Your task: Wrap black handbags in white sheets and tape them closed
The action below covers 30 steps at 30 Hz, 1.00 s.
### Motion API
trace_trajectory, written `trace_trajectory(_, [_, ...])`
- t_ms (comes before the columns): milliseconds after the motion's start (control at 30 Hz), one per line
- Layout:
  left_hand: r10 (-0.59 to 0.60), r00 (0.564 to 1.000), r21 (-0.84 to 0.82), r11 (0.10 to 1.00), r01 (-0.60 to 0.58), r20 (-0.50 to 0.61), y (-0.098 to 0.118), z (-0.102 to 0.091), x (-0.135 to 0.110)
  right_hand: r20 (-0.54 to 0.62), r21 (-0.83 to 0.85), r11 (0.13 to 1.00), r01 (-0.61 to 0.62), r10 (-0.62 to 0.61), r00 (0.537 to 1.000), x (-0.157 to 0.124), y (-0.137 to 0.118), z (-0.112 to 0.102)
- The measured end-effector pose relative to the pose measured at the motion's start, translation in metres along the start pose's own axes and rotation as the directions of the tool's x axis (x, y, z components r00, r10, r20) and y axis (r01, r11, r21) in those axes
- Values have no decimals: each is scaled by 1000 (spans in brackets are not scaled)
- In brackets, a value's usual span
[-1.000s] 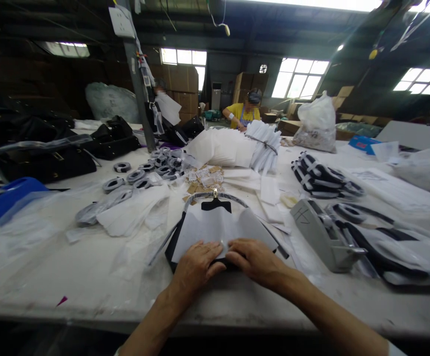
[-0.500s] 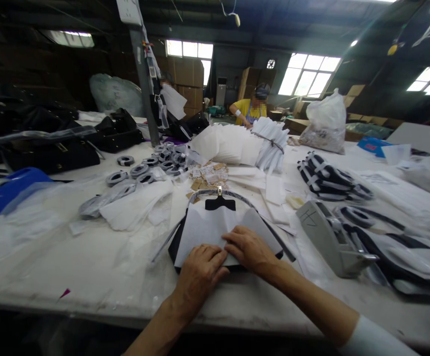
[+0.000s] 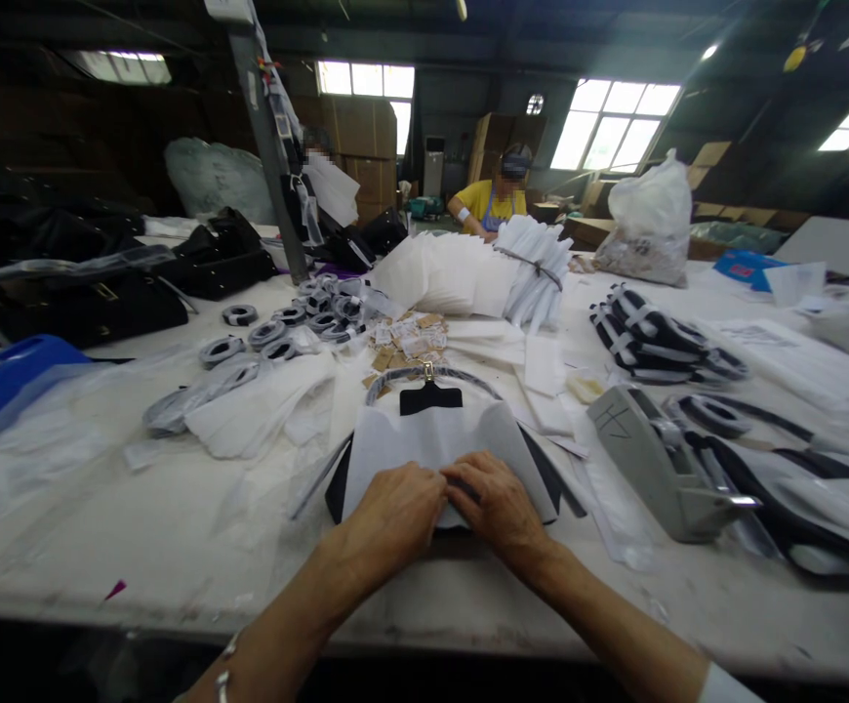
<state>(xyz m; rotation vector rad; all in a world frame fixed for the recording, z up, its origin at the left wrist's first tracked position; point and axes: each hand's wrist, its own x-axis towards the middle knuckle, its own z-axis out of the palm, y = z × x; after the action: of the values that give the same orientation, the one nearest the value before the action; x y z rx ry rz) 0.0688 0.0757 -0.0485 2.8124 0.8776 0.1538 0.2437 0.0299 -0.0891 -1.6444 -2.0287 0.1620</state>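
Note:
A black handbag (image 3: 338,485) lies on the table in front of me, mostly covered by a white sheet (image 3: 377,439). Its black closure tab (image 3: 430,397) with a gold buckle shows above the sheet, and its wrapped handle (image 3: 384,383) arches behind. My left hand (image 3: 399,503) is curled at the sheet's lower middle, thumb hidden. Right beside it, my right hand (image 3: 494,498) has bent fingers closed at the same spot, the fingertips of both nearly meeting. What lies under the fingers is partly hidden.
A grey tape dispenser (image 3: 659,459) stands to the right, near bundled black straps (image 3: 644,332). Coiled straps (image 3: 270,334), white sheets (image 3: 439,273) and small tags (image 3: 406,342) lie behind the bag. Across the table sits a person in yellow (image 3: 487,205).
My left hand has moved up and forward on the sheet, its fingers now more curled beside the right hand. The view has shifted slightly.

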Motion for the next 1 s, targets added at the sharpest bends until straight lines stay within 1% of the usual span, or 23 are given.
trace_trajectory(67, [-47, 998, -44, 998, 45, -32, -8, 5, 7, 26, -12, 1000, -20, 21, 999, 2, -1, -1])
trace_trajectory(133, [-76, 992, -115, 991, 64, -103, -15, 15, 10, 73, -38, 998, -45, 48, 996, 4, -2, -3])
trace_trajectory(200, [-58, 979, -170, 985, 25, -196, -18, 27, 9, 134, -70, 996, -63, 72, 988, 8, -5, -6])
trace_trajectory(267, [-15, 960, -198, 979, -42, -279, -19, 36, 7, 196, -99, 993, -67, 85, 977, 12, -7, -10])
trace_trajectory(333, [10, 946, -224, 971, -87, -323, -20, 42, 5, 253, -121, 991, -62, 92, 963, 18, -9, -15])
trace_trajectory(367, [7, 945, -240, 966, -91, -327, -21, 44, 4, 278, -128, 990, -60, 94, 956, 21, -10, -17])
trace_trajectory(433, [-22, 953, -271, 960, -64, -302, -21, 45, 4, 328, -133, 989, -60, 101, 939, 26, -11, -22])
trace_trajectory(500, [-62, 969, -278, 961, -7, -237, -21, 42, 5, 373, -137, 988, -65, 113, 921, 31, -11, -25])
trace_trajectory(567, [-96, 982, -247, 967, 54, -160, -21, 38, 7, 399, -157, 985, -75, 132, 907, 33, -12, -26])
trace_trajectory(633, [-107, 989, -194, 977, 86, -104, -21, 32, 9, 391, -202, 977, -74, 150, 908, 32, -13, -23])
trace_trajectory(767, [-66, 997, -95, 993, 64, -27, -22, 20, 15, 336, -336, 942, -23, 143, 931, 24, -18, -13])
trace_trajectory(867, [-27, 1000, -54, 998, 26, -13, -23, 13, 19, 314, -396, 918, 15, 120, 942, 18, -23, -9])
trace_trajectory(933, [-10, 1000, -39, 999, 9, -21, -23, 12, 19, 326, -411, 911, 27, 119, 938, 16, -25, -10])
trace_trajectory(1000, [-4, 1000, -29, 1000, 3, -31, -22, 14, 18, 366, -405, 914, 23, 139, 920, 17, -26, -17])
